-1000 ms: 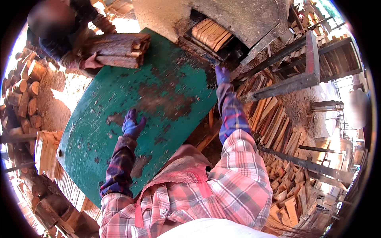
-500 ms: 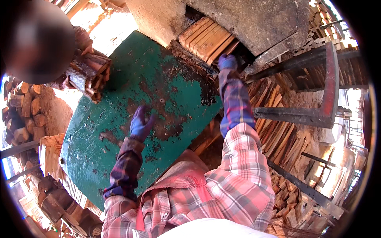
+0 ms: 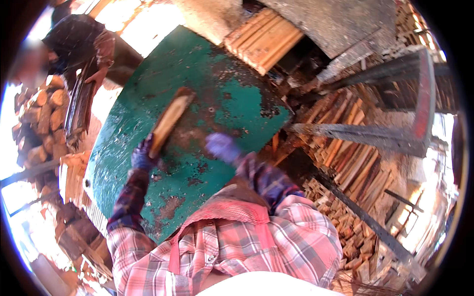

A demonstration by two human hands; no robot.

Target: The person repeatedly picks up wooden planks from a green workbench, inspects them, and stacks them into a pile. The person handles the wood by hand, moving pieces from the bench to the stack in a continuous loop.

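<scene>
My left hand (image 3: 144,157), in a blue glove, grips the near end of a short wooden slat (image 3: 170,118). The slat lies slanted over a green metal table (image 3: 123,123) with worn, brownish patches, its far end pointing away and to the right. To the right of the slat is my right hand (image 3: 223,148), also gloved, above the table and smeared by motion; its fingers cannot be made out. A row of cut wooden boards (image 3: 264,39) stands packed together past the table's far right edge, out of reach of both hands just now.
At the far left a person (image 3: 79,44) holds a bundle of rough slats (image 3: 81,106). A dark metal frame (image 3: 360,138) juts in from the right over stacked slats (image 3: 353,158). Round logs (image 3: 49,108) are piled at the left.
My right hand has come back from the packed boards to over the table. The left hand, empty before, now holds a slat. The other person's bundle has shifted away from the table.
</scene>
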